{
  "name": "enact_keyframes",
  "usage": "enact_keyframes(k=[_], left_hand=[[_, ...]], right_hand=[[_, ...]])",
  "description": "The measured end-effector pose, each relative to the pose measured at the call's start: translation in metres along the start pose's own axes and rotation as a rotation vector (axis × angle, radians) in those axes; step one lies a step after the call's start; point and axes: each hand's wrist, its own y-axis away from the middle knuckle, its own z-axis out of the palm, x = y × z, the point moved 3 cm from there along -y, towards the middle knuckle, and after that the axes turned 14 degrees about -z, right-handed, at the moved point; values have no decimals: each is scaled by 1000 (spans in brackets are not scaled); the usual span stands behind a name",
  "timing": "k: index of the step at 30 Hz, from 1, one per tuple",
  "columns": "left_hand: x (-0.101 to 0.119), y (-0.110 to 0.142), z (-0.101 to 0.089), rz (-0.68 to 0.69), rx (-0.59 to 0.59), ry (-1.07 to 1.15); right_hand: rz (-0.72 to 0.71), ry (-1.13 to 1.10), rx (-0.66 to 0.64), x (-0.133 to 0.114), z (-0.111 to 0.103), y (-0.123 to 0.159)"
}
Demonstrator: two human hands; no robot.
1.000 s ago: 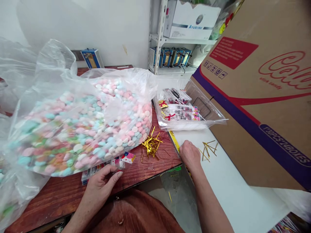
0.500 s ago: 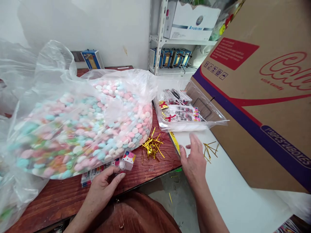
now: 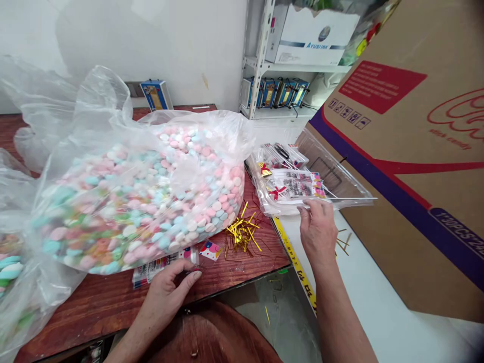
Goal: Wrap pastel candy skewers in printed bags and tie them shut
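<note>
My left hand is closed in a pinch at the table's front edge. It grips the end of a small clear bag whose dotted, colourful printed end lies on the wood. Beside it, a stack of printed clear bags is partly under the big candy bag. My right hand is at the front rim of a clear plastic tray, thumb and fingers drawn together; what is between them is hidden. Inside the tray are printed packets with red bows, white sticks and black-handled scissors.
A large clear bag of pastel candies covers much of the wooden table. Gold twist ties lie in a heap, with a few more on the white surface. A big cardboard box leans at right. Shelves stand behind.
My right hand has moved forward to the tray's front rim, its fingers drawing together. The small bag by my left hand has gone from standing up to lying flat. The view has shifted slightly.
</note>
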Motion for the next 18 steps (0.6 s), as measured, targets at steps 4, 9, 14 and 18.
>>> enact_keyframes(k=[4, 9, 14, 18], left_hand=[[-2, -1, 4, -13, -36, 4], [0, -3, 8, -30, -49, -11], [-4, -6, 12, -18, -83, -31], [-7, -8, 12, -1, -69, -30]], right_hand=[[-54, -26, 17, 5, -5, 8], [-48, -60, 64, -1, 4, 8], [-76, -77, 76, -15, 13, 7], [-84, -55, 70, -14, 11, 8]])
